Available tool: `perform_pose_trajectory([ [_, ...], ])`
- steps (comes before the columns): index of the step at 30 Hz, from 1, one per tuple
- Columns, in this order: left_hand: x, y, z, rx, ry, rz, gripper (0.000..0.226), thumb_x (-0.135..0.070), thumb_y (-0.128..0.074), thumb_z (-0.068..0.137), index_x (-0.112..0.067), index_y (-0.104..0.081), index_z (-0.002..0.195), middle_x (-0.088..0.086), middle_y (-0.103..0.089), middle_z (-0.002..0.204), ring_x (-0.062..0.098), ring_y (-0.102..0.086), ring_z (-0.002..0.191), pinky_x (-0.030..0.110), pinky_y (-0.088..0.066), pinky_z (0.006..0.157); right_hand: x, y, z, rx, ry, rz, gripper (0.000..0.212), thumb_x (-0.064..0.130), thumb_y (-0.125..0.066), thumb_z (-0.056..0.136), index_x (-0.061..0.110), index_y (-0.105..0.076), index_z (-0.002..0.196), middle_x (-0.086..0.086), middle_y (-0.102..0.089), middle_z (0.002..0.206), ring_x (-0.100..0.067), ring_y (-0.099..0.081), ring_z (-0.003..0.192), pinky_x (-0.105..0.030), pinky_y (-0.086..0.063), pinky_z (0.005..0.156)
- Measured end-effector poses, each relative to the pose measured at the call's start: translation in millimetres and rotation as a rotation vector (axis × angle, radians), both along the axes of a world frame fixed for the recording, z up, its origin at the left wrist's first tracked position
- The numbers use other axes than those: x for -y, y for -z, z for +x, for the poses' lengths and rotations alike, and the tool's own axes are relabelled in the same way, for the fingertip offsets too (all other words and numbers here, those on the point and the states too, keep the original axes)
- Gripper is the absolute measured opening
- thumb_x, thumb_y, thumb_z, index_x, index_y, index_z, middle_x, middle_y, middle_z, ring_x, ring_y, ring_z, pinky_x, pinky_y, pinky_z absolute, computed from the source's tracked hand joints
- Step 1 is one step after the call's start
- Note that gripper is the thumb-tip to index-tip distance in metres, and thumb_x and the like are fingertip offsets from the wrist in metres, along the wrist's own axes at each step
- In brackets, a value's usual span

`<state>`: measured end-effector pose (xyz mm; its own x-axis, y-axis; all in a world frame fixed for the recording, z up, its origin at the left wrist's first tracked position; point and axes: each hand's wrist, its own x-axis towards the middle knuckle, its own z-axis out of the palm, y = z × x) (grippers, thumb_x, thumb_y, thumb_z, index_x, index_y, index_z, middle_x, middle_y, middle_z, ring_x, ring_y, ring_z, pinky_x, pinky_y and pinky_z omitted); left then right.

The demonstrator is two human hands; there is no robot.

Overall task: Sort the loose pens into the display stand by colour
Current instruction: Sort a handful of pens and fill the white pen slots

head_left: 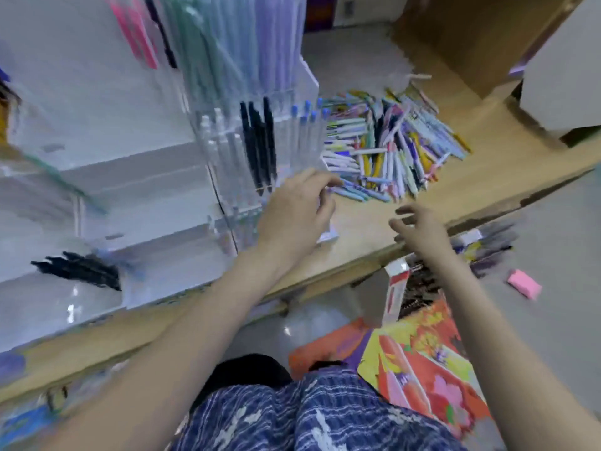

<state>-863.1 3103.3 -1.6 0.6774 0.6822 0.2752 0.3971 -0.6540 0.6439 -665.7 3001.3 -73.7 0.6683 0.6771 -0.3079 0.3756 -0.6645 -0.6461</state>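
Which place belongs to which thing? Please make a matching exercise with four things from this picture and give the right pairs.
Things:
1. pile of loose pens
2. black pens
3. pink eraser
4. left hand

Places:
A. on the floor, at the right
B. at the front of the display stand
C. upright in a clear compartment
D. on the wooden shelf

Pairs: 1-D, 2-C, 3-A, 4-B

Display stand (227, 131): clear, upright on wooden shelf (364, 229); black and blue pens slotted
Loose pens (390, 148): heaped right of stand
Left hand (296, 209): beside stand's front corner
Right hand (419, 229): fingers spread, empty
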Motion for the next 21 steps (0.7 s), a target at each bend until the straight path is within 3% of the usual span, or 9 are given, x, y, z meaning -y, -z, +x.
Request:
perform_pose_trajectory([
  [1,1.8,2.7,18.1,-0.046,0.000,-0.026,0.026,-0.008,-0.048,0.087,-0.008,-0.067,0.105,0.009,-0.066,0.100,0.028,-0.059,0.088,0.027,-0.036,0.074,-1.9,6.4,17.2,-0.019,-0.005,-0.032,0.040,0.022,-0.059,0.091,0.009,-0.047,0.127,-0.018,-0.058,0.120,-0.034,-0.062,0.098,-0.036,-0.049,0.073],
  [3,0.2,8.7,47.5,-0.108,0.013,-0.075,0.026,-0.005,-0.049,0.088,-0.007,-0.065,0.108,0.010,-0.063,0.106,0.028,-0.058,0.093,0.029,-0.037,0.079,-7.7,16.6,47.1,-0.056,0.027,-0.087,0.062,0.018,-0.062,0.089,0.009,-0.031,0.142,-0.016,-0.040,0.138,-0.036,-0.053,0.112,-0.035,-0.046,0.073],
  [5,-5.4,15.0,71.2,-0.180,0.008,-0.095,0.027,-0.005,-0.049,0.088,-0.006,-0.063,0.111,0.012,-0.060,0.111,0.028,-0.058,0.099,0.032,-0.040,0.084,-15.4,28.1,73.5,-0.112,0.119,-0.085,0.080,0.011,-0.066,0.086,0.014,-0.015,0.149,-0.018,-0.023,0.147,-0.038,-0.044,0.121,-0.039,-0.048,0.080],
  [8,-12.5,26.8,98.3,-0.310,-0.003,-0.094,0.032,-0.008,-0.049,0.088,-0.007,-0.057,0.120,0.011,-0.052,0.121,0.027,-0.050,0.109,0.030,-0.034,0.089,-31.1,41.9,99.7,-0.116,0.186,-0.128,0.091,0.008,-0.069,0.082,0.013,-0.008,0.148,-0.017,-0.010,0.151,-0.035,-0.031,0.133,-0.039,-0.033,0.103],
  [14,-18.9,52.2,149.2,-0.482,0.020,-0.119,0.042,-0.017,-0.046,0.091,-0.011,-0.045,0.132,0.010,-0.033,0.141,0.033,-0.034,0.124,0.037,-0.029,0.100,-69.0,57.1,97.4,-0.108,0.190,-0.037,0.075,0.004,-0.065,0.084,0.002,-0.020,0.144,-0.018,-0.019,0.141,-0.032,-0.043,0.119,-0.023,-0.033,0.093],
  [19,-26.7,79.9,175.8,-0.634,-0.157,-0.508,0.052,-0.029,-0.050,0.091,-0.016,-0.034,0.139,0.017,-0.016,0.149,0.041,-0.024,0.133,0.041,-0.028,0.105,-80.3,64.7,93.8,-0.166,0.111,0.011,0.070,-0.001,-0.063,0.082,0.003,-0.025,0.140,-0.019,-0.024,0.133,-0.034,-0.045,0.109,-0.017,-0.035,0.081],
  [21,-32.5,93.4,179.1,-0.678,-0.235,-0.576,0.056,-0.030,-0.053,0.089,-0.015,-0.032,0.139,0.019,-0.016,0.149,0.039,-0.025,0.135,0.039,-0.027,0.106,-83.4,63.8,103.1,-0.192,0.042,-0.007,0.070,0.002,-0.064,0.082,0.007,-0.026,0.140,-0.017,-0.029,0.130,-0.032,-0.046,0.105,-0.012,-0.032,0.074],
])
